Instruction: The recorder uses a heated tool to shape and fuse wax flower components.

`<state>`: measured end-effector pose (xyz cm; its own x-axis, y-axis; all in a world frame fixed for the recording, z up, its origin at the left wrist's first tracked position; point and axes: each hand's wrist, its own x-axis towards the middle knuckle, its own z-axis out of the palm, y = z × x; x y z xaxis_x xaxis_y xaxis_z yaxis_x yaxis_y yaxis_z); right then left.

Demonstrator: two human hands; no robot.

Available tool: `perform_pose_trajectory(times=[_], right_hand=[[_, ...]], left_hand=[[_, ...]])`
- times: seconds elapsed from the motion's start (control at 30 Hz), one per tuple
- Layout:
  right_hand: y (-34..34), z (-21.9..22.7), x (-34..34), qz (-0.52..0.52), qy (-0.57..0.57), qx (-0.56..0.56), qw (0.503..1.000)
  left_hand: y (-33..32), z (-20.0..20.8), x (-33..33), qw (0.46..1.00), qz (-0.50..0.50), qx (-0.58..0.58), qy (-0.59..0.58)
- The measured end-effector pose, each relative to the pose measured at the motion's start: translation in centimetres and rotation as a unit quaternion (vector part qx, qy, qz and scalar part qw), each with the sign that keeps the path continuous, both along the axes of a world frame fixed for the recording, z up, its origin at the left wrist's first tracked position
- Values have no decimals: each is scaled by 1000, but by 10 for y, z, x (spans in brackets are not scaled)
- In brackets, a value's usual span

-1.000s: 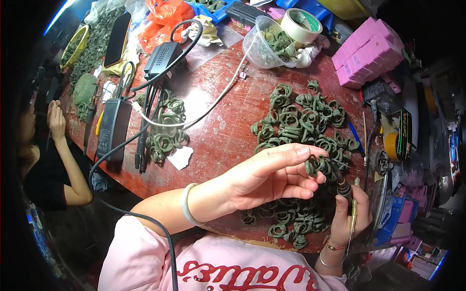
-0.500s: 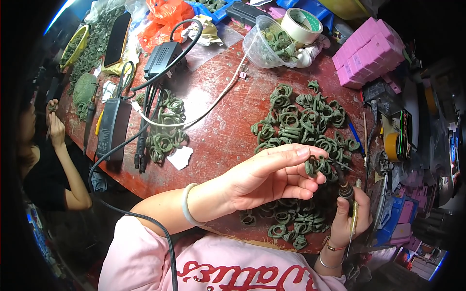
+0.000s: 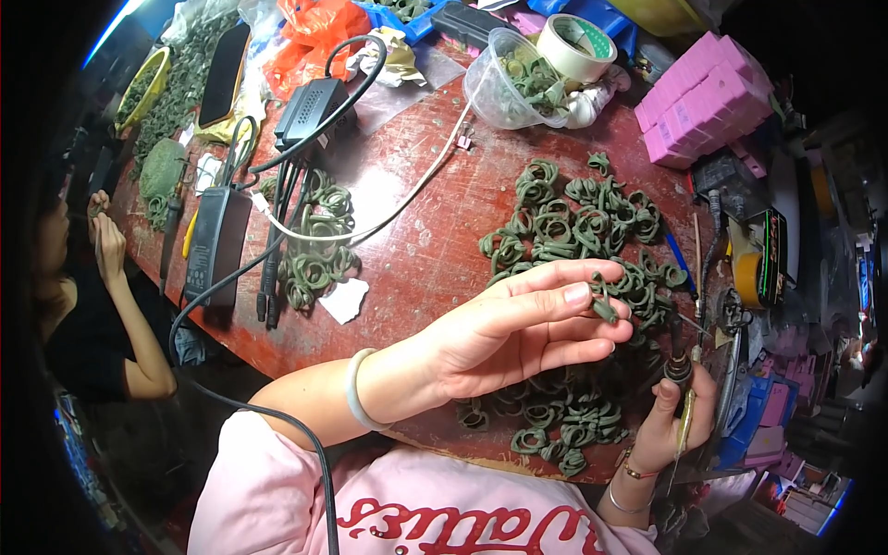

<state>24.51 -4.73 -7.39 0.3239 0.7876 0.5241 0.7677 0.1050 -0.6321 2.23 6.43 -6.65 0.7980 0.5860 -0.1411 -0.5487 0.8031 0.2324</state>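
Note:
My left hand (image 3: 523, 324) reaches across the red table (image 3: 412, 240), its thumb and fingertips closed on a small dark green ring (image 3: 604, 302). Right of it, my right hand (image 3: 680, 421) grips a pen-like tool with a dark ribbed collar (image 3: 678, 370) and a thin metal tip. A slim yellowish stick (image 3: 686, 414) lies in that same hand. The tool's tip stands apart from the held ring. A loose pile of green rings (image 3: 592, 227) spreads beyond and below my left hand, which covers part of it.
Black power adapters (image 3: 217, 245) with cables, a white cord (image 3: 398, 208) and more rings (image 3: 314, 268) lie at left. A clear tub (image 3: 499, 92), a tape roll (image 3: 575, 48) and pink blocks (image 3: 703, 102) stand at the back. Another person's arm (image 3: 134, 324) is at far left.
My right hand and its tool have moved slightly right and down, away from the left fingers. The ring in my left hand has turned, and the fingers have shifted around it.

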Motion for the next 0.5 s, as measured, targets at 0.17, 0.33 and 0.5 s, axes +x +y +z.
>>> perform_pose_trajectory(times=[0.17,0.33,0.5], right_hand=[[1,0,-2,-3,2,-1,1000],[0,0,-1,0,4,-5,1000],[3,5,-3,28,-47,-2,998]], left_hand=[[1,1,0,1000,5,-1,-1],[2,2,0,1000,3,0,6],[1,-2,0,1000,-7,-5,-20]])
